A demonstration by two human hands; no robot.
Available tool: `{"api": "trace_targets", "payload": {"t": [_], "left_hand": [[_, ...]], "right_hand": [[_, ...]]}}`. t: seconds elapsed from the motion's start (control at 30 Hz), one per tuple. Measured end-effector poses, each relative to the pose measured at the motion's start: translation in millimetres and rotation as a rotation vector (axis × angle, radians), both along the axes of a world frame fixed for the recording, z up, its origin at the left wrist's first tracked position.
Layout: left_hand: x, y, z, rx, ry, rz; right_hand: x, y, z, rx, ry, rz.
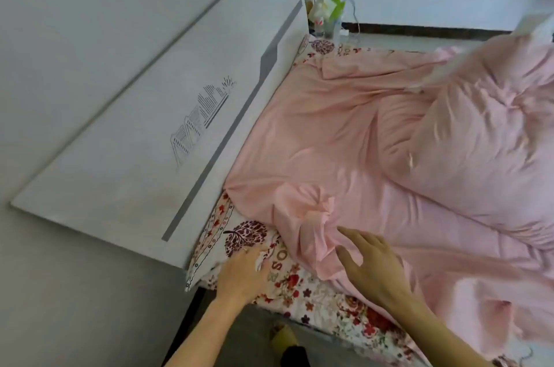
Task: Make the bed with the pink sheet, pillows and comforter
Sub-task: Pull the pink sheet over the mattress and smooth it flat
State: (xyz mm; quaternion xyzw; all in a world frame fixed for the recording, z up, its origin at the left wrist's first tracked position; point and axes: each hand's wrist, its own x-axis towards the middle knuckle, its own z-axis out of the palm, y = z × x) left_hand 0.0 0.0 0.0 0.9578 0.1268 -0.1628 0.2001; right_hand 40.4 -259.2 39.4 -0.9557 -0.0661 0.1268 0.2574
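Hands at near corner of bed, pink sheet half spread.
Left hand [242, 272] presses down on floral mattress cover [302, 288] at the corner, fingers curled, seemingly pinching fabric. Right hand [373, 266] open, fingers spread, resting on bunched edge of pink sheet [314, 138]. Pink comforter [479, 132] heaped at right on bed. White headboard [144, 138] at left. Pillows not clearly distinguishable.
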Motion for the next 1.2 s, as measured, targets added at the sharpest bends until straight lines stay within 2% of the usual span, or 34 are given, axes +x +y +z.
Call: {"api": "trace_targets", "payload": {"t": [0.2, 0.3, 0.53, 0.6, 0.7, 0.8, 0.87, 0.93, 0.97, 1.03, 1.1, 1.2], "left_hand": [[67.0, 48.2, -49.3, -0.022, 0.000, -0.060], [88.0, 63.6, -92.9, -0.086, 0.033, -0.014], [115.1, 68.4, -177.2, -0.396, 0.078, 0.190], [118.7, 62.6, -193.7, -0.456, 0.047, 0.272], [124.3, 52.3, -204.8, -0.416, -0.080, 0.390], [126.1, 40.0, -192.1, -0.327, -0.217, 0.409], [126.8, 30.6, -185.7, -0.314, -0.078, 0.306], [128.3, 21.1, -183.5, -0.454, 0.195, 0.257], [127.3, 17.9, -181.1, -0.550, 0.290, 0.307], [126.8, 16.9, -178.8, -0.680, 0.332, 0.461], [117.9, 20.4, -177.2, -0.649, 0.295, 0.540], [101.8, 25.4, -174.0, -0.576, 0.259, 0.533]], "right_hand": [[57.6, 69.6, -55.8, -0.078, 0.168, 0.028], [91.6, 92.2, -94.0, -0.053, 0.238, -0.049], [161.6, 101.2, -204.8, 0.202, 0.550, -0.599], [172.8, 99.3, -230.0, 0.316, 0.593, -0.671], [170.9, 103.5, -252.5, 0.475, 0.670, -0.699], [150.9, 114.4, -249.9, 0.540, 0.763, -0.576], [131.9, 119.5, -241.2, 0.604, 0.809, -0.448], [114.8, 122.1, -234.5, 0.651, 0.846, -0.333], [107.8, 121.6, -230.6, 0.664, 0.872, -0.273], [100.6, 119.8, -228.2, 0.640, 0.907, -0.183], [96.7, 116.5, -226.3, 0.570, 0.891, -0.104], [96.9, 112.4, -225.6, 0.508, 0.825, -0.026]]}}
